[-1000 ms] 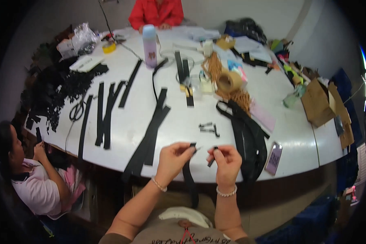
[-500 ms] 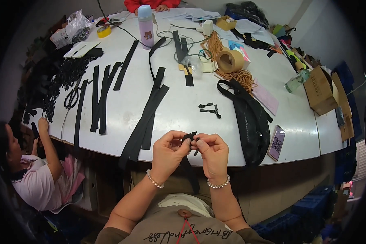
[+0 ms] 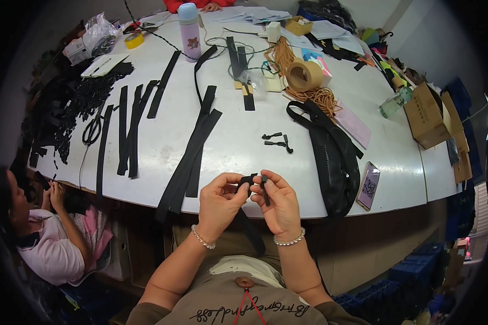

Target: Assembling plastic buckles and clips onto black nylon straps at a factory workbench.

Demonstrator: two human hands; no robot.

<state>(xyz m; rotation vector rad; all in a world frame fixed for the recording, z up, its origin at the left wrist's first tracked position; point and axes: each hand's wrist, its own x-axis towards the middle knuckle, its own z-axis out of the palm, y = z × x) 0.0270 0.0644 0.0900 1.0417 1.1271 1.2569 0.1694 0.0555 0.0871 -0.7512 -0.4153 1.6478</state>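
Observation:
My left hand [image 3: 219, 203] pinches the top end of a black strap [image 3: 248, 226] that hangs down toward my lap. Close against it, my right hand [image 3: 280, 204] grips a small black zipper pull [image 3: 264, 189] at the strap's end. Both hands meet just over the near edge of the white table [image 3: 233, 146]. Three more black zipper pulls [image 3: 277, 142] lie on the table a little beyond my hands.
Long black strips [image 3: 192, 154] lie across the table, with scissors [image 3: 92, 129], a tape roll [image 3: 303, 75], a black mesh bag [image 3: 331, 149], a phone [image 3: 368, 185], a bottle [image 3: 188, 24] and cardboard boxes [image 3: 425, 116]. A person [image 3: 43, 238] sits lower left; another sits at the far edge.
My hands have come together from slightly apart, and the view has tilted down so the table's near edge and my lap show more.

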